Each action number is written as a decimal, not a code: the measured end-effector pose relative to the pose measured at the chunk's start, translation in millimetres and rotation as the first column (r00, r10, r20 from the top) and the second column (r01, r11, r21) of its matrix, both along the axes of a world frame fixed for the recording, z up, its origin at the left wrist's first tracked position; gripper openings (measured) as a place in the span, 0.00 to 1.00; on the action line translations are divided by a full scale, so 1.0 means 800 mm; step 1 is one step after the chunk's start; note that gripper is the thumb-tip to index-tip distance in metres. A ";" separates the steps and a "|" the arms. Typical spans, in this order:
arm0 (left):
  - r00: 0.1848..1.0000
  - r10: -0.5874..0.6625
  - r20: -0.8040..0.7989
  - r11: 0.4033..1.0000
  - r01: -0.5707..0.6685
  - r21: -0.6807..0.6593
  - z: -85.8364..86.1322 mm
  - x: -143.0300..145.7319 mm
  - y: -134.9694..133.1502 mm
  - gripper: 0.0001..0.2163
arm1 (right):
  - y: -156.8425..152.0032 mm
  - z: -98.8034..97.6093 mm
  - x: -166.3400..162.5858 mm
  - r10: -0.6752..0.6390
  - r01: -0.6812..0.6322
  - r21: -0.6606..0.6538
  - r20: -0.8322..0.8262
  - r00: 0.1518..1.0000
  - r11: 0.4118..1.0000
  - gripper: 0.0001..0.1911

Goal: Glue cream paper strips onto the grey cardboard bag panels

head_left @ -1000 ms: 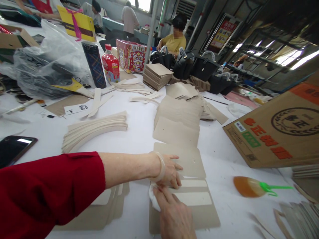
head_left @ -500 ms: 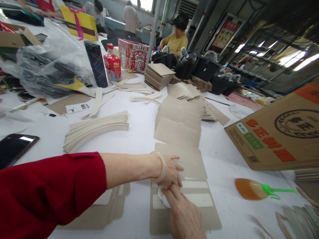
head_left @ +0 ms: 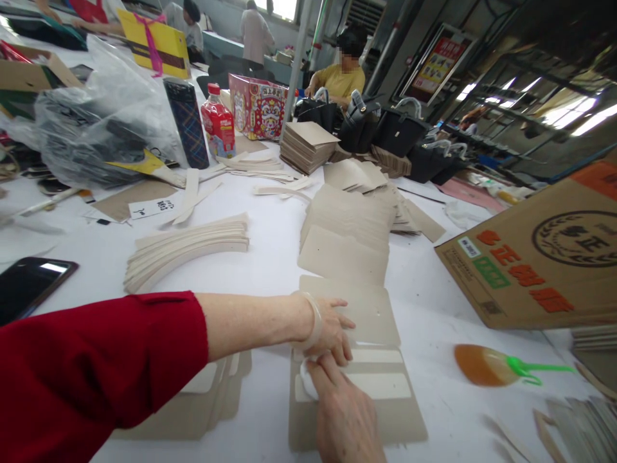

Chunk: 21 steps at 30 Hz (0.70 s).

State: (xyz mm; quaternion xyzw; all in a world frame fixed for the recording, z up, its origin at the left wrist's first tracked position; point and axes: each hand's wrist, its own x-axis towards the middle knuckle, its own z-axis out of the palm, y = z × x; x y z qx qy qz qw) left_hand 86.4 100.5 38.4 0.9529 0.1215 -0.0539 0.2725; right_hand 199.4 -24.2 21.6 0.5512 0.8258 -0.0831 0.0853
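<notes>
Left hand (head_left: pixel 329 329), fingers spread flat, presses down a grey card panel (head_left: pixel 371 392) lying near the table's (head_left: pixel 270 257) front edge. Right hand (head_left: pixel 343 411), fingers pressed together, pinches a white cloth (head_left: pixel 306 379) against the panel's white strip (head_left: pixel 380 384). Far behind, further panels (head_left: pixel 344 231) overlap; a brown bottle (head_left: pixel 484 363) lies right.
</notes>
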 end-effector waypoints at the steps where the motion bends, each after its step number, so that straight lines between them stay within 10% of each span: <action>1: 1.000 0.008 -0.001 1.000 -0.008 -0.007 0.001 0.000 0.000 0.17 | 0.000 0.000 -0.001 0.007 -0.007 -0.003 -0.015 1.000 1.000 0.30; 21: 0.997 -0.042 0.058 0.998 0.039 0.047 -0.022 0.004 0.004 0.20 | -0.002 -0.001 0.006 -0.017 0.017 0.010 0.031 0.999 1.000 0.28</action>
